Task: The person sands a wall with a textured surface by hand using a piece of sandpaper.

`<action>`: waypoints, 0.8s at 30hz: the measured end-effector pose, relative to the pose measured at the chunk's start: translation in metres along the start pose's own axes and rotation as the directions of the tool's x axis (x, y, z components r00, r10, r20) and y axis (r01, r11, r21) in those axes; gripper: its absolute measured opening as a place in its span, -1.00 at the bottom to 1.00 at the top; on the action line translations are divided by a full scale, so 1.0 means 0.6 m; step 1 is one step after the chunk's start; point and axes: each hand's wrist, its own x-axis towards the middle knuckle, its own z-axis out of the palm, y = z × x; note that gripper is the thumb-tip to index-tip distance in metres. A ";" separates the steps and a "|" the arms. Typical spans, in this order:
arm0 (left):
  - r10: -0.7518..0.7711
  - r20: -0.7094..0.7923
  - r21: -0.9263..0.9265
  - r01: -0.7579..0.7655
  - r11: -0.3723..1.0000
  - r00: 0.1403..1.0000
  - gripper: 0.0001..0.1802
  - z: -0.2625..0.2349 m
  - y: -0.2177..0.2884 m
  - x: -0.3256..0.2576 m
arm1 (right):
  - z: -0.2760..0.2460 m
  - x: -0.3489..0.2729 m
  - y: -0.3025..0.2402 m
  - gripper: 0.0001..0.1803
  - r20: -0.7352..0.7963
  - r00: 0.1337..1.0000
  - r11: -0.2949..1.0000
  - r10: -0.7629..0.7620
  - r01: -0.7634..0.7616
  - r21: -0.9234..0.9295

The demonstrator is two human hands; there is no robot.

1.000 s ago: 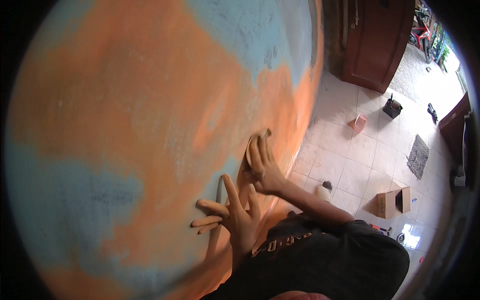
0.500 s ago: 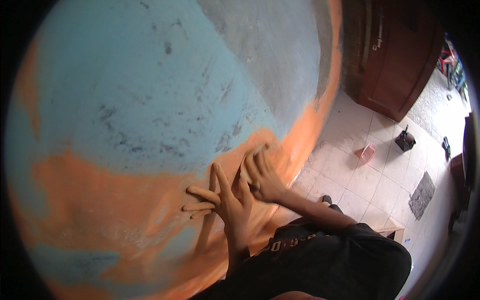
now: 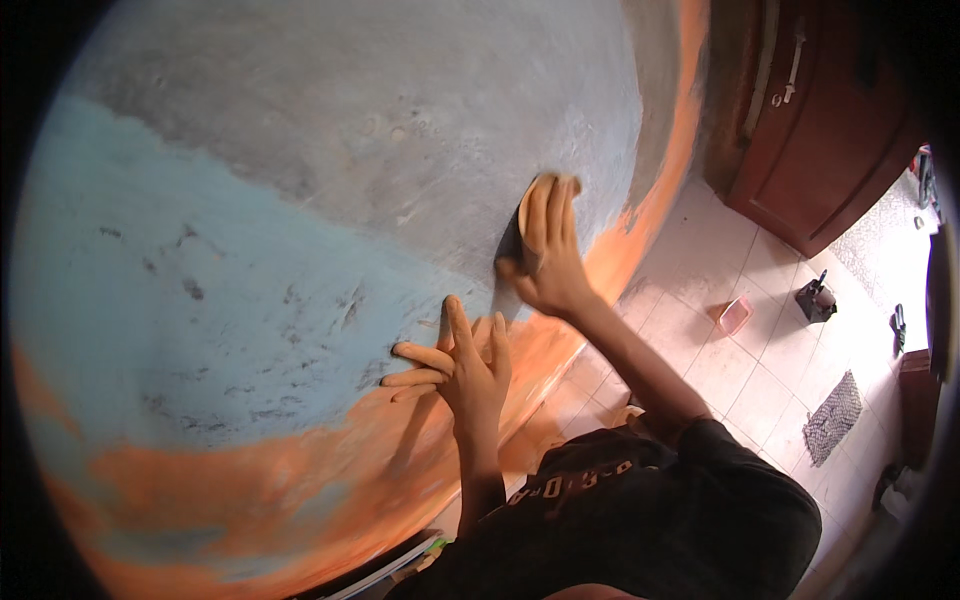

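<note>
In front of me is a wall (image 3: 260, 290) coloured in patches: grey above, light blue with dark scuffs in the middle, orange below. My left hand (image 3: 470, 380) rests on it where the blue meets the orange, fingers spread and holding nothing. Higher up and to the right, my right hand (image 3: 550, 245) presses against the grey patch. Under its fingers shows the curved edge of a thin, pale-edged pad (image 3: 524, 215). The fingers and their shadow hide most of that pad, and its kind is unclear.
A reddish-brown door (image 3: 800, 140) stands at the upper right. On the tiled floor (image 3: 700, 250) are a pink plastic tub (image 3: 734, 316), a dark container (image 3: 816, 300) with something upright in it, and a patterned mat (image 3: 833, 418). Colourful items (image 3: 430, 552) lie at the wall's foot.
My right hand has gone up the wall, from the orange edge onto the grey. The left stays spread against the wall. The view has tilted, showing more of the grey patch.
</note>
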 end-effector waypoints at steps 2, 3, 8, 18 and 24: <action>-0.028 -0.026 0.047 0.029 0.998 0.999 -0.11 0.067 -0.024 -0.021 | 0.020 0.037 0.059 0.02 -0.049 0.998 0.995 -0.048 0.044 -0.092; -0.039 -0.018 0.036 0.039 0.999 0.999 -0.11 0.099 -0.029 -0.028 | 0.034 0.049 0.081 0.02 -0.035 0.998 0.994 -0.050 0.046 -0.100; -0.080 0.053 0.073 0.076 0.994 0.995 -0.10 0.172 -0.042 -0.052 | 0.084 0.018 0.143 0.00 -0.020 0.999 0.994 -0.042 0.040 -0.102; -0.048 0.092 -0.005 0.048 0.999 0.995 -0.12 0.202 -0.065 -0.052 | 0.137 0.005 0.094 0.01 0.042 0.995 0.994 -0.093 0.096 -0.059; -0.057 0.222 -0.147 0.091 0.985 0.973 -0.26 0.157 -0.075 -0.073 | 0.171 -0.067 0.024 -0.31 0.107 0.970 0.976 -0.218 0.216 0.033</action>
